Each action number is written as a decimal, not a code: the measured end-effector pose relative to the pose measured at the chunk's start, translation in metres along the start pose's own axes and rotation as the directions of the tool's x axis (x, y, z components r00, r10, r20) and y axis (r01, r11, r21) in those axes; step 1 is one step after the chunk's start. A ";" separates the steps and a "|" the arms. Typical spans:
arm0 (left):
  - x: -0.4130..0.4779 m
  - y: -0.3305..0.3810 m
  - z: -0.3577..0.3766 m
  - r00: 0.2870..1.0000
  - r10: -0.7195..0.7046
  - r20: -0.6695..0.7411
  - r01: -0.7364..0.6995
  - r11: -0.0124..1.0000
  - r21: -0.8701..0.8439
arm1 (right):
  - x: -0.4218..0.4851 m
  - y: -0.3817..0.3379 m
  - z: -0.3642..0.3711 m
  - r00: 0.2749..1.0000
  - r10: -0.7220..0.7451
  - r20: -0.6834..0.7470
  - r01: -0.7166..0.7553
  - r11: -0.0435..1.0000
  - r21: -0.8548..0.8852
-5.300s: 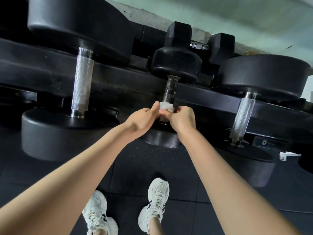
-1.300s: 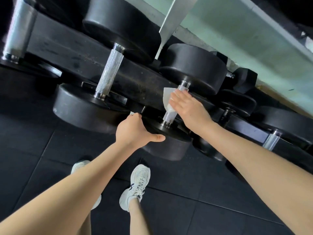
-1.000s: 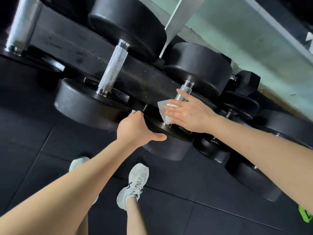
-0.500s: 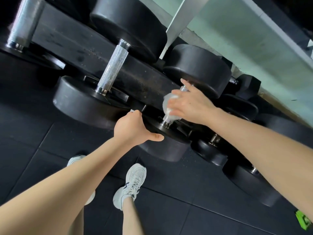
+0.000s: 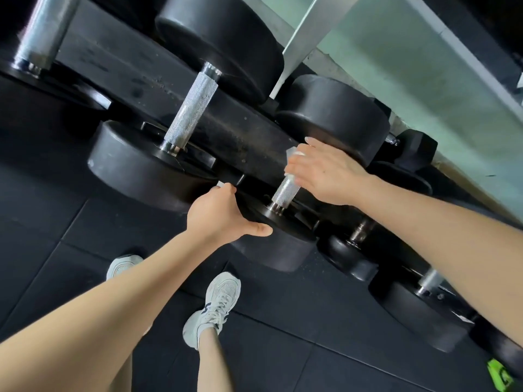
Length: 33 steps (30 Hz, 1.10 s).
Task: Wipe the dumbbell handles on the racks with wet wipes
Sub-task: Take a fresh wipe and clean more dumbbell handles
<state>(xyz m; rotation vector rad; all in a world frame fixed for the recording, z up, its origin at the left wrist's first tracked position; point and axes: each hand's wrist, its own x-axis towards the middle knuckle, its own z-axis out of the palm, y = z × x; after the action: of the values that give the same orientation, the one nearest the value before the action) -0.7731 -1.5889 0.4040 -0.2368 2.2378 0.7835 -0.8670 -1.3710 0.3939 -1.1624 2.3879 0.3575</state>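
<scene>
Black round-headed dumbbells lie across a black rack. My right hand is wrapped over the upper part of the middle dumbbell's knurled steel handle, with a white wet wipe held against the handle; only a corner of the wipe shows above my fingers. My left hand grips the rim of that dumbbell's near head, thumb along its edge. A larger dumbbell's handle is to the left, bare.
More dumbbells run off to the right and to the upper left. A pale green wall lies behind the rack. My white shoes stand on black rubber floor tiles. A green object sits at the bottom right.
My right hand has slid the wipe up the handle toward the far head, baring the lower knurled part. My left hand has stayed on the near head.
</scene>
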 end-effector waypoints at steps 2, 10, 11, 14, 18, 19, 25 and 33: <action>0.001 0.001 -0.001 1.000 0.004 0.006 -0.004 1.000 0.023 | -0.002 -0.009 0.002 1.000 0.025 -0.012 -0.026 0.999 -0.035; 0.001 0.002 0.000 1.000 0.001 0.008 -0.001 1.000 0.017 | -0.016 -0.029 0.000 0.983 0.121 -0.138 -0.078 0.955 0.286; 0.001 0.002 0.000 1.000 0.001 0.011 -0.001 1.000 0.017 | -0.023 -0.036 -0.002 0.949 0.212 -0.233 -0.117 0.923 0.366; 0.002 0.003 -0.001 1.000 -0.001 0.023 0.000 1.000 0.028 | -0.051 -0.063 -0.007 0.715 0.688 -0.122 -0.436 0.576 0.691; 0.004 0.001 0.000 1.000 -0.011 0.020 0.011 0.999 0.037 | -0.041 -0.089 0.015 0.422 0.723 0.546 -0.362 -0.418 0.833; 0.005 0.001 0.001 1.000 -0.015 0.022 0.014 0.999 0.038 | -0.031 -0.093 0.020 0.451 0.623 0.639 -0.325 -0.553 0.767; 0.008 0.000 0.002 1.000 -0.019 0.015 0.019 0.999 0.042 | 0.014 -0.053 -0.013 0.267 0.615 0.742 -0.073 -0.755 0.652; 0.008 0.003 0.001 0.999 -0.047 0.011 0.047 0.998 0.048 | 0.005 -0.099 0.006 0.428 0.638 0.640 -0.044 -0.693 0.720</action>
<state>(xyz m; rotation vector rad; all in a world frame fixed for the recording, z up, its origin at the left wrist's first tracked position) -0.7793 -1.5852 0.3994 -0.2598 2.2283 0.7042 -0.7895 -1.4316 0.3830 1.2501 1.8484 -1.6816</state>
